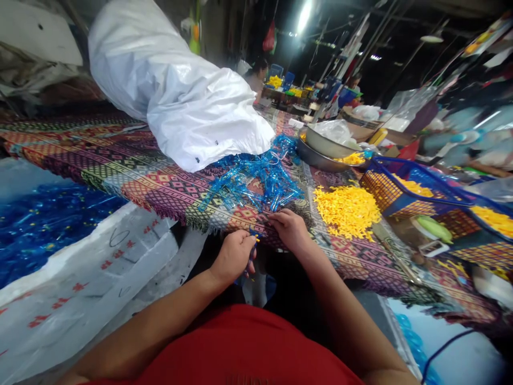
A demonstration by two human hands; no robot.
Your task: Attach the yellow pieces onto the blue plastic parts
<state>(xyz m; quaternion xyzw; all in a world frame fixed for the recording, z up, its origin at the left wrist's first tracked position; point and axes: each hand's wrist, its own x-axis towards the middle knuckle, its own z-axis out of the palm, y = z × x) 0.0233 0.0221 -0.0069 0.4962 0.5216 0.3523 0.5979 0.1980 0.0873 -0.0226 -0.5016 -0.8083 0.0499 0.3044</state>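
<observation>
My left hand (235, 255) is closed at the table's front edge. Between its thumb and fingers shows a small blue plastic piece with a yellow tip (257, 239). Just to its right, my right hand (289, 229) has thumb and fingertips pinched together low over the patterned cloth (196, 200); what lies in the pinch is too small to make out. Beyond both hands, clear blue plastic pieces (276, 184) spill in a tangled heap from the mouth of a white sack (180, 96). A pile of small yellow plastic pieces (348, 211) lies to the right of my right hand.
Metal bowls (320, 155) stand behind the yellow pile. Blue plastic baskets (401, 184) with yellow pieces line the right side. At left, below the table, a white printed sack (116, 267) sits beside a mass of blue pieces (52, 224). People are farther back.
</observation>
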